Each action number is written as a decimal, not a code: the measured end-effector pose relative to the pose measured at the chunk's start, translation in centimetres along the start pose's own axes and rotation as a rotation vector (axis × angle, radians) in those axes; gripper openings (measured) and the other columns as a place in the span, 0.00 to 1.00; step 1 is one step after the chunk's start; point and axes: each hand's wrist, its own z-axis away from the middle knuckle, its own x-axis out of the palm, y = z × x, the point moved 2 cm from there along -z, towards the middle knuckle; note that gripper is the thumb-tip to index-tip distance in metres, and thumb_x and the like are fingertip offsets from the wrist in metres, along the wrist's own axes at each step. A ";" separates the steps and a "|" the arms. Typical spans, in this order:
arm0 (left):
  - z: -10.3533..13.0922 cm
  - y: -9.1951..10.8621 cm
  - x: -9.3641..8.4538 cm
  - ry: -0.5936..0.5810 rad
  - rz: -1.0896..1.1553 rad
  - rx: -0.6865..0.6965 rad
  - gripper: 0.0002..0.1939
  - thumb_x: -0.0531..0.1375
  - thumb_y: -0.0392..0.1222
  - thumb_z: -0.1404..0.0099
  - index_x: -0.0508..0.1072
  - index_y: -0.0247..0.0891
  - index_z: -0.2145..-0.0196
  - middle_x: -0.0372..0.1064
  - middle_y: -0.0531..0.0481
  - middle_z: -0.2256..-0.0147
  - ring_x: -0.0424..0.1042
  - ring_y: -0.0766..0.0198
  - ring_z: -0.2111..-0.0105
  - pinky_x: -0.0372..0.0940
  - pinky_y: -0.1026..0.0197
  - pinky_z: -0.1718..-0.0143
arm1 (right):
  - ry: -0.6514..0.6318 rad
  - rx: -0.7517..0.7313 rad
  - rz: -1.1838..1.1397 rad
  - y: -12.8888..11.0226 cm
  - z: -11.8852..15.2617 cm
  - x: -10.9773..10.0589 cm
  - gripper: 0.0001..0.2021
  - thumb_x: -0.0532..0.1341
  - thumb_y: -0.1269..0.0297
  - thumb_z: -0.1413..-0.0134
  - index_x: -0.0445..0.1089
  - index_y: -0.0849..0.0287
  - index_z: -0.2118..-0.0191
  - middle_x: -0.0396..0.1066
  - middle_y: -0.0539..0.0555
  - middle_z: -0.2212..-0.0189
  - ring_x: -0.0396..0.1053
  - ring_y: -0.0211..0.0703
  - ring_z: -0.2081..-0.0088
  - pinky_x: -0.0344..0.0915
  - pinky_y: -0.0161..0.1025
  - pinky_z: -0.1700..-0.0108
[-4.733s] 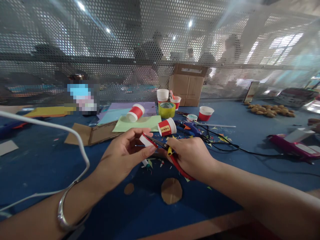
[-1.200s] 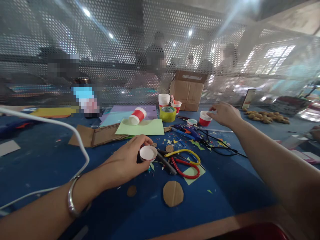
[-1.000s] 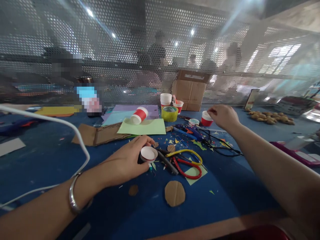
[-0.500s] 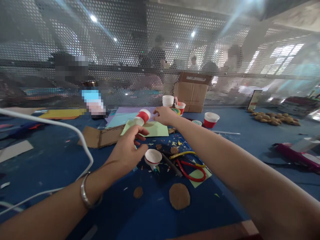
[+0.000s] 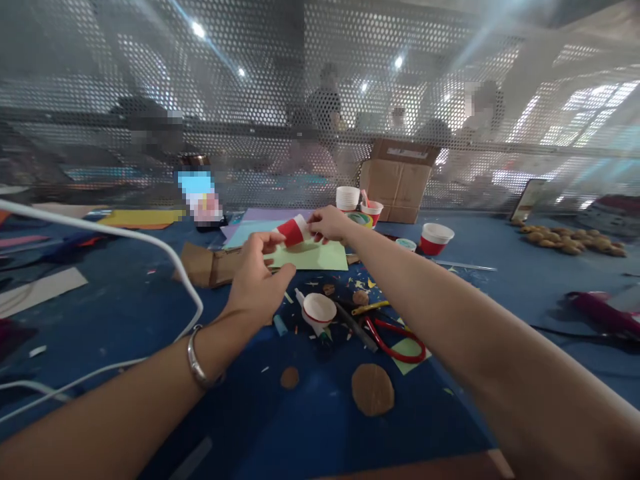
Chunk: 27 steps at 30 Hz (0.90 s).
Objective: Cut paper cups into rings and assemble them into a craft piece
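Observation:
A red and white paper cup (image 5: 291, 233) is tilted on its side over the light green paper (image 5: 320, 257). The fingers of my right hand (image 5: 327, 224) are closed on its white end at the right. Beside the cup's left end is my left hand (image 5: 265, 270), its fingers apart and holding nothing. Nearer to me a small white cup (image 5: 320, 309) with a red rim stands by a glue tube, black-handled tools and red-handled scissors (image 5: 395, 341). Two cardboard discs, one large (image 5: 373, 389) and one small (image 5: 289, 378), lie at the front.
Behind are stacked white cups (image 5: 347, 198), a cup with red contents (image 5: 371, 211) and a cardboard box (image 5: 397, 183). Another red and white cup (image 5: 437, 238) stands right. A white cable (image 5: 150, 237) crosses the left side. Bent cardboard (image 5: 197, 265) lies left of the green paper.
My right hand has closed on the cup, which is now turned with its white end to the right. My left hand has moved slightly up. The view has shifted a little left.

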 end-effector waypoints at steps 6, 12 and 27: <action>-0.7 0.1 -0.5 0.073 0.063 -0.053 0.38 0.72 0.44 0.46 0.64 0.46 0.40 0.61 0.39 0.34 0.65 0.44 0.35 0.63 0.44 0.38 | -0.053 -0.197 -0.151 -1.4 6.3 -2.1 0.06 0.63 0.74 0.32 0.72 0.60 0.64 0.73 0.47 0.73 0.72 0.32 0.74 0.66 0.28 0.74; 0.0 0.7 1.2 -0.176 0.385 -0.269 0.32 0.76 0.49 0.50 0.73 0.39 0.50 0.79 0.46 0.59 0.77 0.54 0.59 0.71 0.54 0.58 | -0.014 -0.251 -0.193 -1.0 11.4 -3.5 0.04 0.61 0.73 0.32 0.70 0.59 0.62 0.70 0.45 0.74 0.70 0.33 0.74 0.65 0.30 0.74; 0.4 1.8 1.1 -0.020 0.390 -0.324 0.26 0.74 0.56 0.44 0.74 0.39 0.56 0.75 0.46 0.63 0.71 0.56 0.61 0.63 0.57 0.65 | -0.154 -0.186 0.677 5.1 19.3 -4.7 0.07 0.64 0.66 0.35 0.77 0.58 0.54 0.77 0.57 0.54 0.75 0.49 0.56 0.63 0.40 0.58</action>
